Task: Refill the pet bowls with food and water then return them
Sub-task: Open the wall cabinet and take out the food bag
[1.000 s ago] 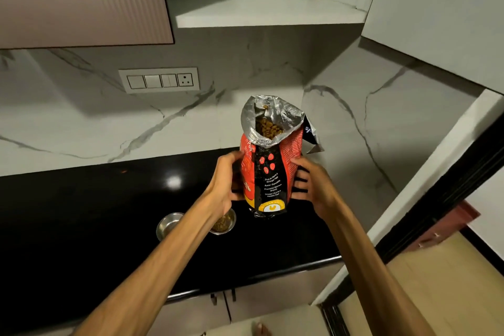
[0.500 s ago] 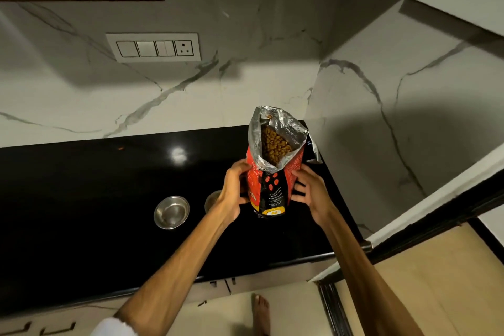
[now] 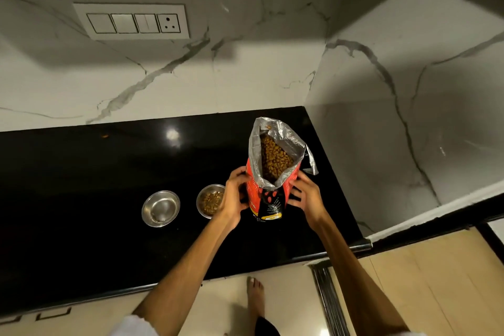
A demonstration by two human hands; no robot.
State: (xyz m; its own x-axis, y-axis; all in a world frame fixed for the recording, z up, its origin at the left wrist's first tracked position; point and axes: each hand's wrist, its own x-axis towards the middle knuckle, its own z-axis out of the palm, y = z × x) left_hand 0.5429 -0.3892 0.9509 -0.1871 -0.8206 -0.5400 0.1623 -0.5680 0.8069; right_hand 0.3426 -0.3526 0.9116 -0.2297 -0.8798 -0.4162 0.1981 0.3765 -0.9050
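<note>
A red and black pet food bag [image 3: 268, 200] stands upright on the black counter [image 3: 81, 185], its silver top open and brown kibble showing inside. My left hand [image 3: 234, 196] grips the bag's left side. On the bag's right side my right hand [image 3: 306, 196] lies with its fingers spread and straight. Just left of my left hand sits a small steel bowl [image 3: 210, 200] holding kibble. A second steel bowl [image 3: 161, 208], further left, has no food in it.
A marble wall runs behind the counter and along its right end, with a switch plate [image 3: 132, 22] on the back wall. The counter's front edge [image 3: 272, 267] is below my forearms. My bare foot [image 3: 255, 297] stands on the beige floor.
The bag has come down from chest height and now stands on the counter right of the bowls. My view has tilted downward, and my right hand's fingers have loosened.
</note>
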